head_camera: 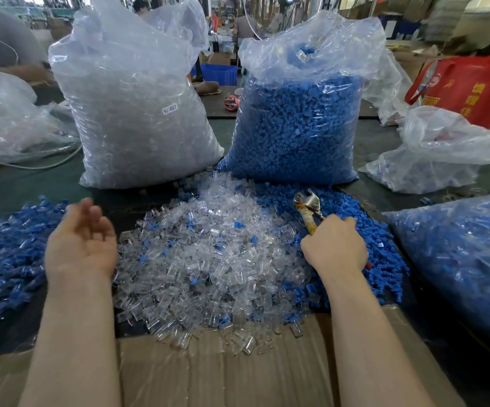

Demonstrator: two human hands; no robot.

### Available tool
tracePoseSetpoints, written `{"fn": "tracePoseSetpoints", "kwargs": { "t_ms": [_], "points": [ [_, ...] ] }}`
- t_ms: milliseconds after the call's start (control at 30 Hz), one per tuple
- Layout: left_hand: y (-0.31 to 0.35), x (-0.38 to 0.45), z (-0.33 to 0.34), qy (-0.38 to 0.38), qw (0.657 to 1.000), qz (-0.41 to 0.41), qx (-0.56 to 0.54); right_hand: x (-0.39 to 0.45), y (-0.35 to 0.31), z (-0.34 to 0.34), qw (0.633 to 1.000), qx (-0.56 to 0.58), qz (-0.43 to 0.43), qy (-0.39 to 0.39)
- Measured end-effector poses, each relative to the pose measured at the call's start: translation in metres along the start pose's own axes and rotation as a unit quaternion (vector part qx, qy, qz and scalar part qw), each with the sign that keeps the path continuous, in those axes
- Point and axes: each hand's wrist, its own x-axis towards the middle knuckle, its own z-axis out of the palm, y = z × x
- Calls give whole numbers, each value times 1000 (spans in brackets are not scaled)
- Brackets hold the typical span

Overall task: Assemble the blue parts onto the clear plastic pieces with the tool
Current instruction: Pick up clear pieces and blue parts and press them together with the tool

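Right hand (334, 245) clenched around handles of pliers-type tool (308, 207), over seam where clear pile meets blue pile. Tool long axis runs from fist up and slightly left, away from body; metal head points toward blue sack (296, 124). Head appears to hold nothing, though cannot tell for sure.

Left hand (81, 239) released, palm up, fingers loosely curled, holding nothing, hovering at left edge of clear pile.

Clear pieces (208, 259) heaped mid-bench between both hands, spilling onto cardboard (223, 374) near body; a few blue bits mixed in. Loose blue parts (384, 254) heaped right of clear pile, under and beyond right hand. Heap at far left (6, 254) mixes blue with clear, likely finished assemblies; too small to confirm.

Key relation: clear pieces lie just right of left hand, so left hand nearer for picking one up; blue parts lie touching or just beside right hand, but that hand is busy with tool. Individual pieces lie at jumbled angles, no common axis readable.

Judgement: between cycles, next pick probably a clear piece with left hand, brought toward tool head.

Sack of clear pieces (138, 113) stands behind pile, left of blue sack. Bench (17, 189) dark green.
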Motion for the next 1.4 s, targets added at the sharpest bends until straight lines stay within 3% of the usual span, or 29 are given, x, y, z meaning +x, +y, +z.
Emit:
{"fn": "tracePoseSetpoints", "kwargs": {
  "t_ms": [67, 133, 233, 333, 367, 400, 533, 633, 767, 933, 1167, 1300, 1400],
  "points": [
    [-5, -16, 22, -57, 985, 9, 164, 0, 0, 0, 1000, -11, -1, -8],
    [-19, -30, 38, -144, 911, 49, 384, 0, 0, -1, 1000, -12, -1, -12],
    [-44, -49, 49, -273, 748, 35, 604, 1, 0, -1, 1000, -12, -1, -18],
    [-68, -56, 54, -281, 545, 84, 786, 2, 0, -1, 1000, -14, -1, -24],
    [-73, -57, 55, -274, 506, 111, 810, 2, 0, -1, 1000, -14, -2, -26],
    [-76, -58, 56, -269, 501, 134, 812, 2, 0, -1, 1000, -13, -3, -27],
    [-77, -55, 54, -258, 529, 194, 785, 3, 1, 1, 1000, -6, 1, -13],
    [-76, -55, 53, -250, 550, 205, 770, 4, 1, 2, 1000, -10, 2, -5],
    [-79, -55, 52, -260, 551, 200, 767, 5, 2, 5, 1000, -12, -7, 3],
    [-77, -60, 53, -244, 609, 202, 727, 6, 2, 5, 1000, -9, 6, -2],
    [-78, -63, 55, -254, 665, 194, 674, 8, 2, 3, 1000, 12, -2, 16],
    [-77, -64, 56, -258, 690, 202, 646, 10, 2, 0, 995, 80, -42, 48],
    [-77, -68, 59, -260, 715, 194, 619, 9, -4, -4, 967, 235, -92, 14]
  ]
}}
